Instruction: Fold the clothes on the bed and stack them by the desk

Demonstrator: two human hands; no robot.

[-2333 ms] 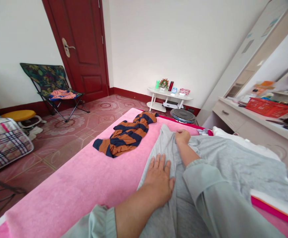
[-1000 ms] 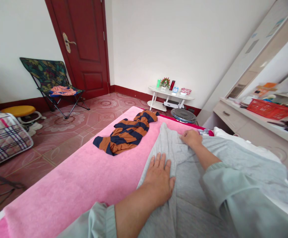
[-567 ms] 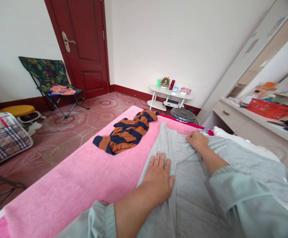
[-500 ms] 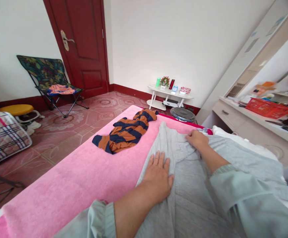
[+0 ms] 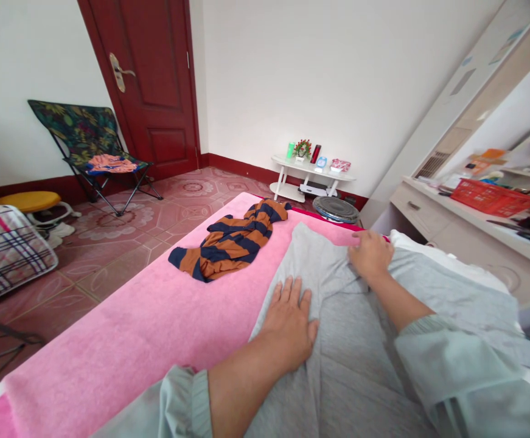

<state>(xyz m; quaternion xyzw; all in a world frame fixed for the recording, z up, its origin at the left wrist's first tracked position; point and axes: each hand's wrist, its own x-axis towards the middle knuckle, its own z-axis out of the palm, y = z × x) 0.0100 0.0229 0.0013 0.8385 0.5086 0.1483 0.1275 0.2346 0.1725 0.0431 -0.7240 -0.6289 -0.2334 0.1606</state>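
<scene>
One grey cloth (image 5: 347, 347) is spread on one pink blanket (image 5: 150, 322), pressed under the left hand (image 5: 289, 325), which is laid flat, fingers straight. At about two o'clock from it, the far edge is touched by the right hand (image 5: 370, 255); whether it is pinched cannot be told. Light, soft, easily creased handling is expected, best gripped by corners. One striped shirt (image 5: 244, 240) is seen at eleven, one chair (image 5: 80, 131) at ten.
</scene>
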